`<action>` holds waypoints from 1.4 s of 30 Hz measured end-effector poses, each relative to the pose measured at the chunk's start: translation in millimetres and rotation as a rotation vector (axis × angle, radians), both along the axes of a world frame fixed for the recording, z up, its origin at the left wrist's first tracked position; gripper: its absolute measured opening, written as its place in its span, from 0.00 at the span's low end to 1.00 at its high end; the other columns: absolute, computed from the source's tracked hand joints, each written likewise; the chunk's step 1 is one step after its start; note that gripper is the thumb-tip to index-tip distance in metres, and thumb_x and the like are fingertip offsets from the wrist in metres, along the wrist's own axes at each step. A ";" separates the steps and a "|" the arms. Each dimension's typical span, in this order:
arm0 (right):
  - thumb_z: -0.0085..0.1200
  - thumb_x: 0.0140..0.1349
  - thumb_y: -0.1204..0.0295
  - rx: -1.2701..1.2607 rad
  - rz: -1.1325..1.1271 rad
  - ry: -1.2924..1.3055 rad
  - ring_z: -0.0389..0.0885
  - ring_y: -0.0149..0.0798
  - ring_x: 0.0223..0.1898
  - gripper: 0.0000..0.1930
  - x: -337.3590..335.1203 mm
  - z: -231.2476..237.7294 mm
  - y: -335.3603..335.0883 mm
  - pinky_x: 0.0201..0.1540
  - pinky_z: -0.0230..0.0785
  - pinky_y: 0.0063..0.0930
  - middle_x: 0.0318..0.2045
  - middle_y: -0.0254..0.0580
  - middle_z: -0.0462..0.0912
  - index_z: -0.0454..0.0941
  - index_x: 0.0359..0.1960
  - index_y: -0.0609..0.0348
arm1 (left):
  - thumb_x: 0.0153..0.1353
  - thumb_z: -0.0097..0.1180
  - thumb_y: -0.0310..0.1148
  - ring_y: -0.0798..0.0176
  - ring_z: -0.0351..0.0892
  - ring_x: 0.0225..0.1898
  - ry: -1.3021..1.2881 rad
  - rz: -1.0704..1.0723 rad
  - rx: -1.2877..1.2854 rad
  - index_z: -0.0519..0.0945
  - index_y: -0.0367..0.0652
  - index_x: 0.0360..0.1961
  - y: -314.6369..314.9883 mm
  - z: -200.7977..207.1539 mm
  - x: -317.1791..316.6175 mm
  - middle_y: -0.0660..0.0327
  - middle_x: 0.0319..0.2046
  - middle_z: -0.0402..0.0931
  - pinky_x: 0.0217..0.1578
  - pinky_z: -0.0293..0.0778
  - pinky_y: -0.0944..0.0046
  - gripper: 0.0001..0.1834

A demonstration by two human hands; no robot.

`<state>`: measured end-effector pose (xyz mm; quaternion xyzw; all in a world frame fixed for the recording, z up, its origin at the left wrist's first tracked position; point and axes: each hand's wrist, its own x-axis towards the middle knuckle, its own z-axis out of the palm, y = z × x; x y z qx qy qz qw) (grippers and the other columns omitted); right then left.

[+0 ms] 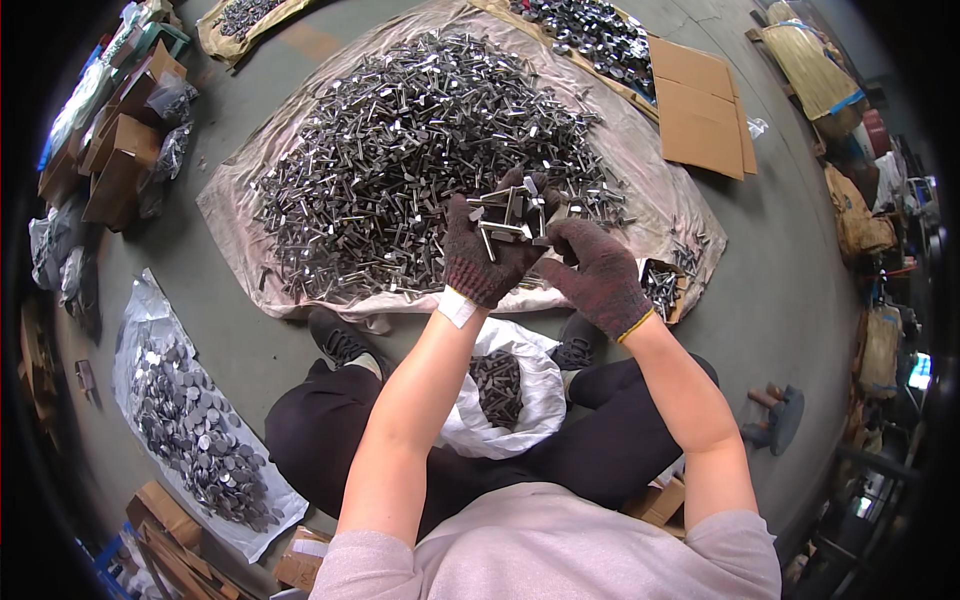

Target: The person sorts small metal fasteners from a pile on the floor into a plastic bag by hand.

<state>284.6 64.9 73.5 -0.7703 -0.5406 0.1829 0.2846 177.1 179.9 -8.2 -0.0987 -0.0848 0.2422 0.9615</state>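
Observation:
My left hand (484, 255), in a dark knitted glove, is cupped around several metal T-shaped pieces (508, 222) with flat heads and straight shanks. Close beside it on the right is my gloved right hand (602, 275), its fingers curled and its fingertips at the edge of the bunch. What sits between those fingertips is too small to make out. Both hands are above the near edge of a big heap of similar metal pieces (400, 150), which lies on a pale cloth (240, 205). Below them, between my legs, a white woven sack (540, 365) stands open with dark metal pieces (497, 390) inside.
To the left, round metal discs (195, 430) lie on a plastic sheet (140, 310). Cardboard boxes (125, 165) stand at the far left. A flattened carton (700, 105) is at the far right. On the right are a small box of pieces (662, 285) and a small stool (785, 418).

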 end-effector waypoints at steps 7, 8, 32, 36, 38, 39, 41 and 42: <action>0.62 0.52 0.66 0.183 0.016 -0.256 0.82 0.51 0.33 0.13 0.4 -8.8 2.1 0.34 0.73 0.41 0.32 0.43 0.81 0.78 0.38 0.54 | 0.70 0.36 0.49 0.41 0.66 0.64 0.063 -0.001 0.015 0.58 0.44 0.71 -0.9 4.6 1.7 0.45 0.67 0.63 0.65 0.63 0.42 0.32; 0.62 0.52 0.66 0.179 0.060 -0.206 0.81 0.51 0.32 0.11 1.2 -6.8 2.0 0.33 0.73 0.41 0.30 0.43 0.81 0.78 0.36 0.54 | 0.70 0.36 0.49 0.41 0.66 0.64 0.063 -0.003 0.014 0.58 0.44 0.71 -1.0 4.7 2.3 0.45 0.67 0.63 0.65 0.63 0.42 0.32; 0.64 0.52 0.62 0.116 -0.114 -0.224 0.82 0.50 0.28 0.11 -7.8 8.2 2.9 0.30 0.72 0.39 0.25 0.47 0.81 0.82 0.31 0.55 | 0.60 0.49 0.69 0.45 0.66 0.65 0.026 -0.112 0.070 0.57 0.43 0.72 -15.4 15.7 2.0 0.46 0.65 0.65 0.65 0.64 0.44 0.50; 0.64 0.52 0.66 0.245 -0.090 -0.341 0.82 0.50 0.27 0.10 -0.9 6.9 2.3 0.30 0.73 0.37 0.25 0.47 0.81 0.82 0.32 0.57 | 0.61 0.52 0.64 0.44 0.67 0.65 0.060 -0.047 -0.013 0.60 0.45 0.70 -16.2 12.9 5.5 0.48 0.64 0.67 0.65 0.64 0.44 0.45; 0.64 0.50 0.66 0.258 -0.120 -0.364 0.81 0.50 0.26 0.09 4.8 6.2 -0.8 0.29 0.72 0.40 0.24 0.45 0.81 0.81 0.30 0.55 | 0.63 0.53 0.60 0.44 0.66 0.65 0.024 -0.056 0.008 0.61 0.44 0.70 -15.1 12.8 2.3 0.48 0.63 0.68 0.66 0.64 0.46 0.42; 0.65 0.48 0.65 0.270 -0.150 -0.385 0.81 0.50 0.25 0.09 6.6 5.9 -1.6 0.27 0.71 0.42 0.22 0.44 0.80 0.80 0.28 0.53 | 0.63 0.52 0.59 0.44 0.66 0.65 0.001 -0.062 0.005 0.61 0.44 0.70 -14.8 12.6 1.9 0.48 0.64 0.68 0.66 0.64 0.45 0.41; 0.65 0.48 0.65 0.274 -0.127 -0.444 0.81 0.50 0.25 0.09 8.2 4.8 0.5 0.27 0.71 0.42 0.22 0.44 0.80 0.80 0.28 0.53 | 0.64 0.51 0.58 0.43 0.66 0.65 -0.043 -0.076 -0.001 0.61 0.44 0.70 -14.2 12.0 0.2 0.48 0.65 0.66 0.65 0.64 0.44 0.40; 0.65 0.48 0.65 0.277 -0.106 -0.502 0.81 0.49 0.25 0.10 8.2 4.1 1.1 0.27 0.71 0.41 0.22 0.44 0.80 0.80 0.27 0.53 | 0.65 0.50 0.57 0.43 0.66 0.65 -0.064 -0.082 -0.004 0.61 0.44 0.70 -13.9 11.4 -1.1 0.48 0.65 0.66 0.65 0.64 0.43 0.39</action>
